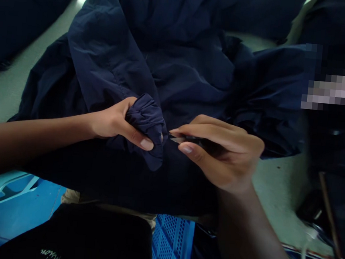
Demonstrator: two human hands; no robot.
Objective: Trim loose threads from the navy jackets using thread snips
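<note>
A dark navy jacket (189,74) lies spread over the table, one sleeve (106,55) running down toward me. My left hand (120,123) is closed around the gathered cuff (146,117) of that sleeve, thumb pressed on top. Just to the right, my right hand (222,150) grips small dark-handled thread snips (177,139). Their pale metal tip points left, close beside the cuff edge; I cannot tell whether it touches. Most of the snips' handle is hidden inside my fingers.
The pale green tabletop (276,191) shows around the jacket. More dark cloth (25,16) lies at the upper left. Below the table edge stands a blue plastic crate (171,242), with a light-blue stool-like item (13,188) at left. A white cable (305,254) hangs at lower right.
</note>
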